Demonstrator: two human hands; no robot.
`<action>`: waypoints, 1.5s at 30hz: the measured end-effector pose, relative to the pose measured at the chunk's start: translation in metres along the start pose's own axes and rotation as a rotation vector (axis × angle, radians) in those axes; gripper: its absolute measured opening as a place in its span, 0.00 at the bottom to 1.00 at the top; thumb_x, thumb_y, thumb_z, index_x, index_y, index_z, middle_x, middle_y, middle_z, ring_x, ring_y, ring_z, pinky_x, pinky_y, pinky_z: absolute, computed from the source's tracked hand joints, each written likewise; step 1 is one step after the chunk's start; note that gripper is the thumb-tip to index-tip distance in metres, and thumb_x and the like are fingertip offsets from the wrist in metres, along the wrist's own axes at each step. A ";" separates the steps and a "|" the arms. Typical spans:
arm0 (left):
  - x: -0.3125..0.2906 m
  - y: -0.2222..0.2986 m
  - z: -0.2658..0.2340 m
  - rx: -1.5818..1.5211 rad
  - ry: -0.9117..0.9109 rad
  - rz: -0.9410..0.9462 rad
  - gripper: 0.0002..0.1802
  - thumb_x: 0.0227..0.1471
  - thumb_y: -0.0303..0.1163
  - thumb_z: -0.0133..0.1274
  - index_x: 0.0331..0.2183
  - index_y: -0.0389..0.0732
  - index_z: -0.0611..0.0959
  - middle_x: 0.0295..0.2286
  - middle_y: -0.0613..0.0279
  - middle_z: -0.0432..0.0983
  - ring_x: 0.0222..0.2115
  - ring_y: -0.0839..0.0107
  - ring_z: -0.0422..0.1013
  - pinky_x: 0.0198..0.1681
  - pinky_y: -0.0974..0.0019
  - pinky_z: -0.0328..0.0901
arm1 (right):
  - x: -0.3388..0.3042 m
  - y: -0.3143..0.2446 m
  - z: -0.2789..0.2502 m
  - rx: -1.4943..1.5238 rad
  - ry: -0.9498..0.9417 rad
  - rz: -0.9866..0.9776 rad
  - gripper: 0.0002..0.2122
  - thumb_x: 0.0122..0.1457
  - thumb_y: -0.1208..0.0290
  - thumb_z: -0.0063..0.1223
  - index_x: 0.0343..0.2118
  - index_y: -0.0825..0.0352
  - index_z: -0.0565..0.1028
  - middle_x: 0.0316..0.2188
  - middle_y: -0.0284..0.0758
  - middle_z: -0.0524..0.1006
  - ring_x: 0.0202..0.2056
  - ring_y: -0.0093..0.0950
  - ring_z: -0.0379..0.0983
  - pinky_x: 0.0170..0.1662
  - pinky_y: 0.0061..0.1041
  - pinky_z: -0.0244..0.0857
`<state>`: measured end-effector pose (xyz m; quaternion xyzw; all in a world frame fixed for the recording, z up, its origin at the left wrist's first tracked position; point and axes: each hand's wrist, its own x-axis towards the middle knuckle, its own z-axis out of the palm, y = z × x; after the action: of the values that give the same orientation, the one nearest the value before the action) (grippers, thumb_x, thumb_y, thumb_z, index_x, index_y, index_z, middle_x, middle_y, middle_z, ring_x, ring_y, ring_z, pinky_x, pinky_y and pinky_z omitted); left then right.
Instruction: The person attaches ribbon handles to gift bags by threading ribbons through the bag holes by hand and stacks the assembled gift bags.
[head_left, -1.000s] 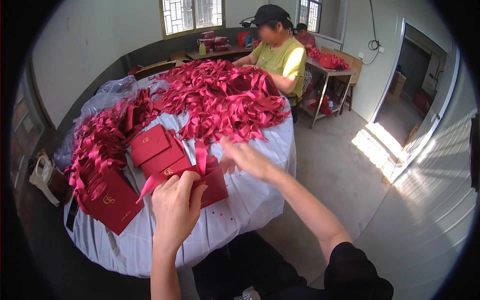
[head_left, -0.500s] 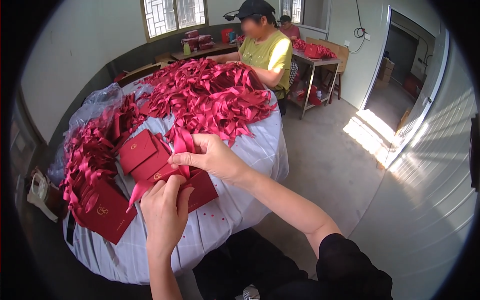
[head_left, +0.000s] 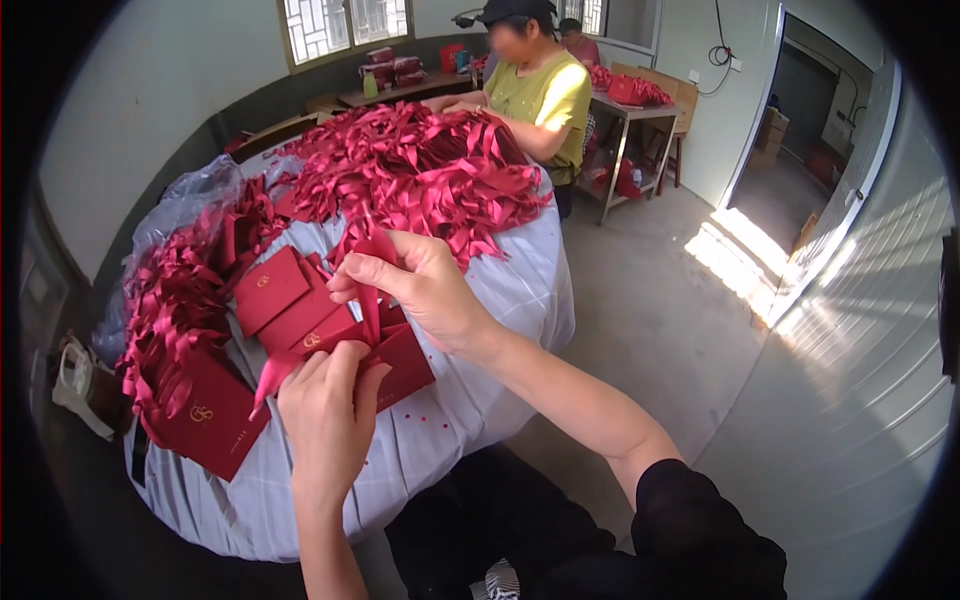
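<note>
My right hand (head_left: 425, 290) is closed in a pinch on a crimson satin ribbon (head_left: 371, 315), which runs down from it to my left hand. Lower and to the left, my left hand (head_left: 328, 405) pinches the same ribbon near the top edge of a dark red paper bag (head_left: 408, 362). A loose ribbon end (head_left: 272, 378) sticks out left of the left fingers. The fingers hide where ribbon and bag meet. Just beyond lie overlapping flat red bags (head_left: 272, 287) with small gold emblems.
A white cloth (head_left: 500, 400) covers the round table. Ribboned red bags (head_left: 205, 420) line its left side near clear plastic (head_left: 195, 205), and a big ribbon heap (head_left: 430, 180) fills the back. A co-worker in a yellow-green shirt (head_left: 545, 105) stands behind it; another person sits farther off.
My right hand has risen a little, drawing the ribbon up into a straighter, narrower strip. My left hand keeps its pinch at nearly the same spot.
</note>
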<state>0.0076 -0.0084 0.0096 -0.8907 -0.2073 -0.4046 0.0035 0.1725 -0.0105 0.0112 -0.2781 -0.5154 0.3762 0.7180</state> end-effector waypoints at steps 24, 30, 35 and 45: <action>-0.003 -0.008 -0.001 -0.047 0.021 -0.020 0.06 0.43 0.26 0.58 0.26 0.37 0.77 0.18 0.57 0.72 0.21 0.61 0.68 0.25 0.61 0.61 | -0.016 0.000 -0.006 -0.345 -0.315 0.095 0.16 0.66 0.64 0.40 0.35 0.71 0.77 0.34 0.34 0.79 0.39 0.22 0.74 0.47 0.23 0.65; -0.015 -0.015 -0.041 -0.201 0.518 -0.155 0.04 0.51 0.18 0.50 0.32 0.33 0.78 0.28 0.60 0.74 0.28 0.71 0.68 0.33 0.71 0.63 | -0.009 -0.012 0.004 -0.564 -0.179 0.006 0.16 0.65 0.65 0.41 0.30 0.72 0.78 0.29 0.33 0.80 0.31 0.17 0.72 0.38 0.18 0.66; -0.067 -0.030 -0.046 -0.307 0.256 -0.537 0.11 0.59 0.27 0.44 0.27 0.31 0.74 0.22 0.60 0.69 0.24 0.76 0.67 0.29 0.74 0.61 | -0.012 0.000 -0.002 -0.464 -0.185 0.208 0.17 0.65 0.64 0.41 0.31 0.71 0.79 0.26 0.31 0.79 0.27 0.14 0.72 0.33 0.16 0.66; -0.066 -0.060 -0.011 -0.994 0.015 -0.966 0.23 0.58 0.47 0.47 0.34 0.35 0.83 0.26 0.68 0.77 0.29 0.79 0.69 0.35 0.72 0.64 | -0.024 0.026 -0.003 -0.584 -0.230 0.214 0.19 0.66 0.63 0.39 0.32 0.73 0.79 0.28 0.33 0.79 0.30 0.18 0.73 0.36 0.19 0.67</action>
<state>-0.0615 0.0204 -0.0401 -0.5916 -0.3708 -0.4139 -0.5841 0.1641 -0.0155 -0.0224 -0.4804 -0.6470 0.3147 0.5015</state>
